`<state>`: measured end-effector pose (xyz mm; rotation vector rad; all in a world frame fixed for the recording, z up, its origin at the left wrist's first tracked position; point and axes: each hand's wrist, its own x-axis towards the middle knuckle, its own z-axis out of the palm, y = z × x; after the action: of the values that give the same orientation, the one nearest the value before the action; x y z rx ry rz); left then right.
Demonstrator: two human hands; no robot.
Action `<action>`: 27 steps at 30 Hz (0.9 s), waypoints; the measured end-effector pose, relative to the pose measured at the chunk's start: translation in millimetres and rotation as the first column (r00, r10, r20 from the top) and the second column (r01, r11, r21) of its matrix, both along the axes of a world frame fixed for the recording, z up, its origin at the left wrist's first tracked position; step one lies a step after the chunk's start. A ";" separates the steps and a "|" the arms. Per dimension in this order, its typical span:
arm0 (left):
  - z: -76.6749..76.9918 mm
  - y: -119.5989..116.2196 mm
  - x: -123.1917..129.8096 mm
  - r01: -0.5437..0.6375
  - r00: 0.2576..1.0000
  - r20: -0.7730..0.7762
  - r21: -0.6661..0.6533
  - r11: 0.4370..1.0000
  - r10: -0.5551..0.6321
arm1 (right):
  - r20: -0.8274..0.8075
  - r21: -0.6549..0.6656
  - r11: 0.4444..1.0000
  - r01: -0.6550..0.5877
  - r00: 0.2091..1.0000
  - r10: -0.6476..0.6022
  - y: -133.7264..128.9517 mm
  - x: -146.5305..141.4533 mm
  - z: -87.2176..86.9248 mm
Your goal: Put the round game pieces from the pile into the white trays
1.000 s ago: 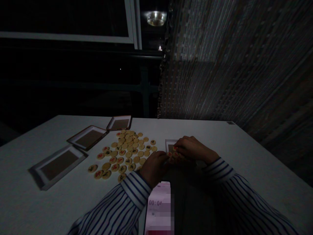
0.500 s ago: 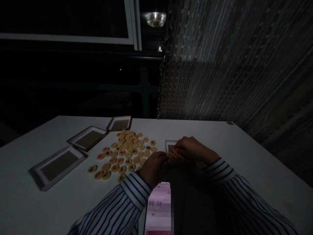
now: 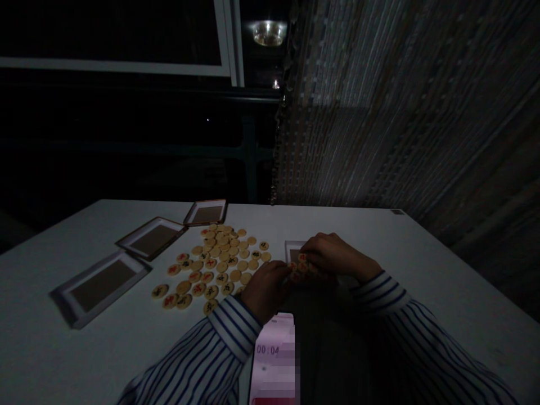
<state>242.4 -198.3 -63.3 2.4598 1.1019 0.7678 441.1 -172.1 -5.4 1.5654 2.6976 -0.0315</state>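
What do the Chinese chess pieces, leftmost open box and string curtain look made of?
Chinese chess pieces: likely wood, perhaps plastic; pale tan discs, smooth-looking, some with red or black characters.
Leftmost open box: cardboard or thin plastic; straight pale walls, dull brown floor, too dark to settle.
String curtain: probably textile cords, perhaps with shiny thread, judging by thin hanging strands and faint glints.

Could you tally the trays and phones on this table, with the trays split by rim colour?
Brown-rimmed trays: 2
Pale-rimmed trays: 2
Phone: 1
Total: 5
The xiangqi pieces are left out: some overlap or are hidden by the hands.
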 end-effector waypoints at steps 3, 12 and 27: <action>-1.4 0.5 -0.5 0.001 1.000 0.014 0.012 1.000 -0.001 | -0.014 0.030 0.999 0.015 1.000 -0.015 -0.2 2.7 4.8; 5.4 -1.4 -0.6 0.003 1.000 0.009 -0.009 1.000 -0.003 | -0.049 0.073 0.996 0.041 0.998 -0.038 -0.3 10.9 9.1; 8.7 -2.3 -4.7 -0.037 0.994 0.104 0.038 0.999 0.033 | -0.122 0.144 0.989 0.013 0.993 0.004 -9.6 -5.5 19.8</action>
<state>237.7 -200.6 -54.6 2.4088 1.1038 0.9254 435.7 -181.7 14.4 1.6596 2.8486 0.0727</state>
